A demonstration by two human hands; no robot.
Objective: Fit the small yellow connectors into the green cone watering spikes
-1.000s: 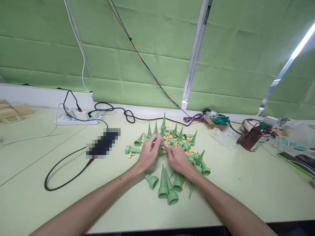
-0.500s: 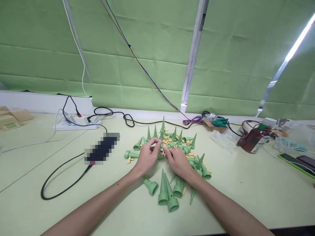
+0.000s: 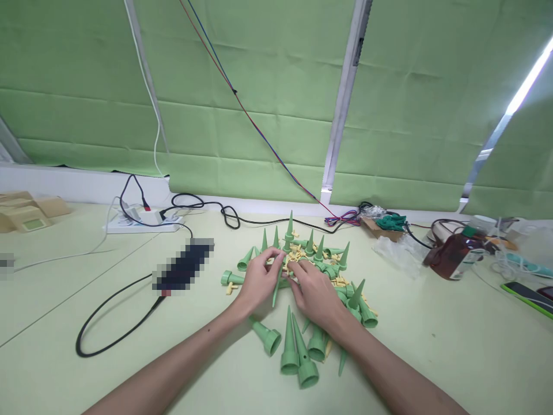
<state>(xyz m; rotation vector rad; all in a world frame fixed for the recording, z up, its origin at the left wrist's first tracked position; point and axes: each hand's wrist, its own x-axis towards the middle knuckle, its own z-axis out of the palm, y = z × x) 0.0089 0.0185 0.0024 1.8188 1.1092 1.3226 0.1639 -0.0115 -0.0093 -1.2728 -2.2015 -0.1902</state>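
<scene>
A heap of green plastic cone spikes (image 3: pixel 319 253) lies mid-table, mixed with small yellow pegs (image 3: pixel 298 252). My left hand (image 3: pixel 258 280) is closed around one green spike (image 3: pixel 277 286), whose tip points down towards me. My right hand (image 3: pixel 314 293) rests beside it over the heap, with its fingertips pinched at the wide end of that same spike; what they pinch is too small to make out. More spikes (image 3: pixel 298 349) lie in front of my wrists.
A blurred black device (image 3: pixel 184 265) with a black cable (image 3: pixel 108 323) lies to the left, with a white power strip (image 3: pixel 142 222) behind it. On the right are a brown bottle (image 3: pixel 453 253), plastic bags and a phone (image 3: pixel 529 294). Green blinds hang behind.
Both hands stay together over the heap. The spike in my left hand has swung so that its tip now points down towards me. The camera has shifted slightly.
</scene>
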